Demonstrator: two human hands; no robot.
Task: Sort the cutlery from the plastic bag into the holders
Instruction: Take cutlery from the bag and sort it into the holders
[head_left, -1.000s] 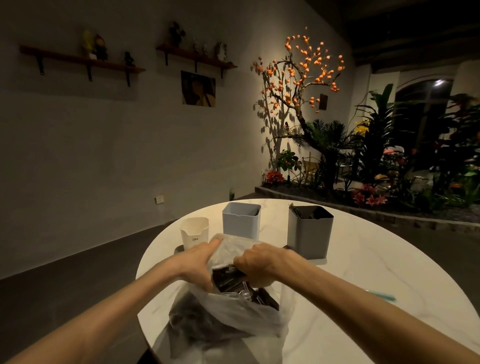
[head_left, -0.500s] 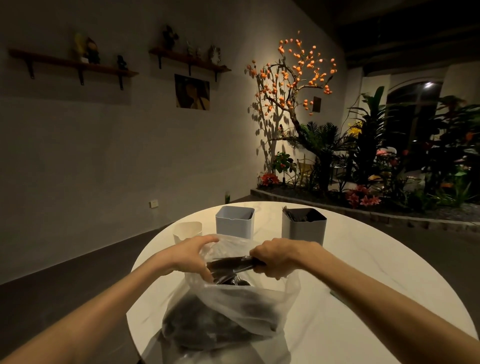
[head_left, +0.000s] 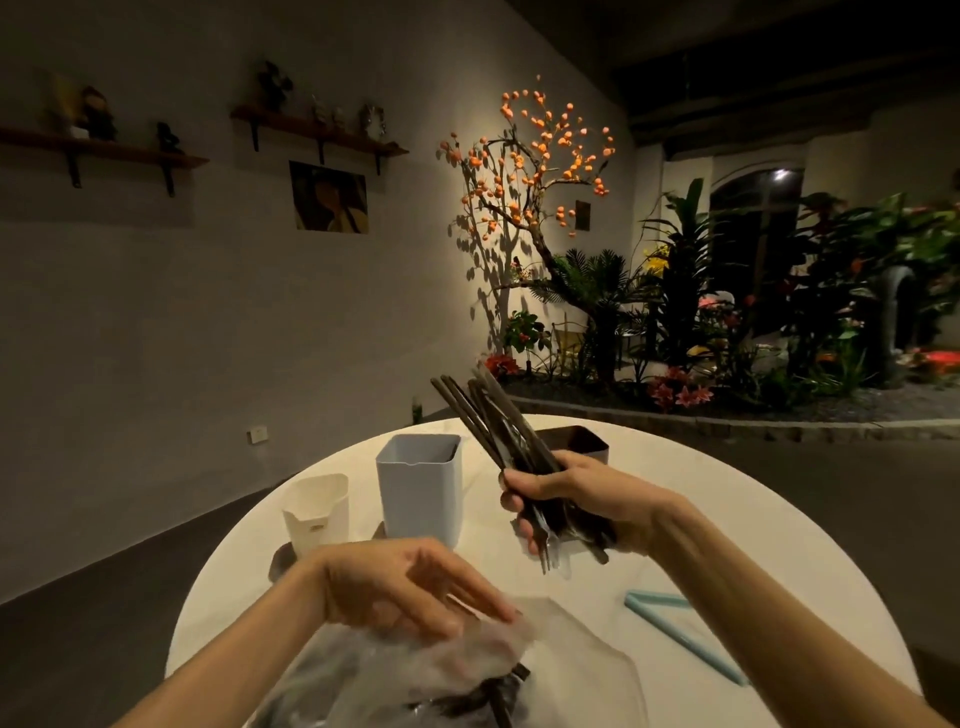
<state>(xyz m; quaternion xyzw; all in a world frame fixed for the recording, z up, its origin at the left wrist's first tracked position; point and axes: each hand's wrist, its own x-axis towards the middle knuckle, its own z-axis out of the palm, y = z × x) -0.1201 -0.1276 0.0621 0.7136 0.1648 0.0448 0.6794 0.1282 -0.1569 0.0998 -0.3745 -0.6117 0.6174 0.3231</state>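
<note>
Dark cutlery bundle (head_left: 511, 452) gripped by right hand (head_left: 576, 499); left hand (head_left: 410, 587) flat on plastic bag (head_left: 415, 675).

Dim room, grey wall (head_left: 156, 322) with two shelves (head_left: 317, 132), orange-berried tree (head_left: 535, 156), indoor plants (head_left: 779, 312)

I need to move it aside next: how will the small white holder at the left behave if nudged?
The small white holder looks like thin plastic and shows no cutlery sticking out, so it is probably light and will slide readily on the smooth table. It stands taller than wide, so a high push might tip it.
</note>
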